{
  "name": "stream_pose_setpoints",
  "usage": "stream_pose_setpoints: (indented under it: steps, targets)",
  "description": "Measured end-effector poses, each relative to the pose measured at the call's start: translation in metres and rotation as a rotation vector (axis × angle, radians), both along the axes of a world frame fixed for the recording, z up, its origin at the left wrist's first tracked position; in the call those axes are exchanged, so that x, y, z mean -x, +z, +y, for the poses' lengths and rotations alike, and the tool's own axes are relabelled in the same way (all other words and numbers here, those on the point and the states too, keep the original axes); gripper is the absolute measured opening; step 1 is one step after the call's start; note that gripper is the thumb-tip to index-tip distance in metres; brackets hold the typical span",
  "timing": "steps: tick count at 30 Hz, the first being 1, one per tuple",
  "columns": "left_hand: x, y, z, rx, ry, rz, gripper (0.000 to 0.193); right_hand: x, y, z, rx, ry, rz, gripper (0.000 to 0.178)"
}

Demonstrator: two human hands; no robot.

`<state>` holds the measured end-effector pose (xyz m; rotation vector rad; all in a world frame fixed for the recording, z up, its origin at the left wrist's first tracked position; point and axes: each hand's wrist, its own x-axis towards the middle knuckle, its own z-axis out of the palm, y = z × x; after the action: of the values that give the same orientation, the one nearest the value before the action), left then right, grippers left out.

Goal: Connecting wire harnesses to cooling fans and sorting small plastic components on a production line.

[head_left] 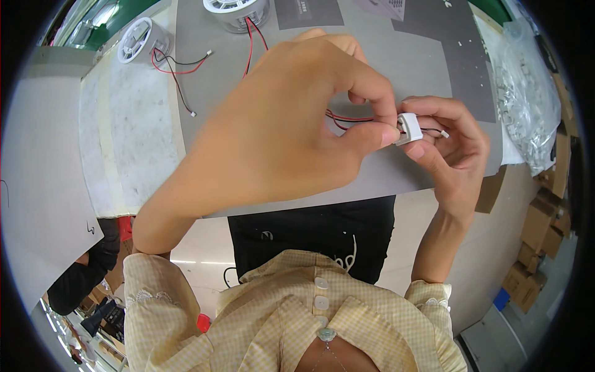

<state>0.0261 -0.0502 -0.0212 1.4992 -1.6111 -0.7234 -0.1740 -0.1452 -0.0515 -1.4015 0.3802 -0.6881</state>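
Observation:
A small white plastic block (pixel 411 127) sits between the thumb and fingers of my right hand (pixel 465 146), which is closed on it. Red and black wires (pixel 354 119) run into its left side, and a short end with a white plug (pixel 445 134) comes out on the right. My left hand (pixel 285 124) pinches the wires with thumb and forefinger right at the block's left edge; the thumb tip seems to touch the block. This hand hides part of the wires. Behind it stands a round white fan-like unit (pixel 238 13) with red and black leads.
A second round white unit (pixel 141 41) lies at the far left, its plugged leads spread on the grey mat (pixel 384 180). Clear plastic bags (pixel 527 93) lie along the right side. Cardboard boxes (pixel 533 248) are stacked below on the right. Another person's dark sleeve (pixel 87 273) shows at lower left.

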Motion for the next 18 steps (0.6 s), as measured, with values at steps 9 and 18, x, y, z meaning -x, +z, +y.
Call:
stream_pose_setpoints:
  steps: [9, 18]
  targets:
    - [-0.009, -0.003, 0.01, 0.101, 0.12, -0.543, 0.014, -0.006, 0.008, 0.0, 0.54, -0.157, 0.322, 0.033]
    - [0.016, -0.011, 0.009, 0.101, 0.081, -0.628, 0.01, -0.007, 0.02, 0.005, 0.977, -0.126, 0.605, 0.033]
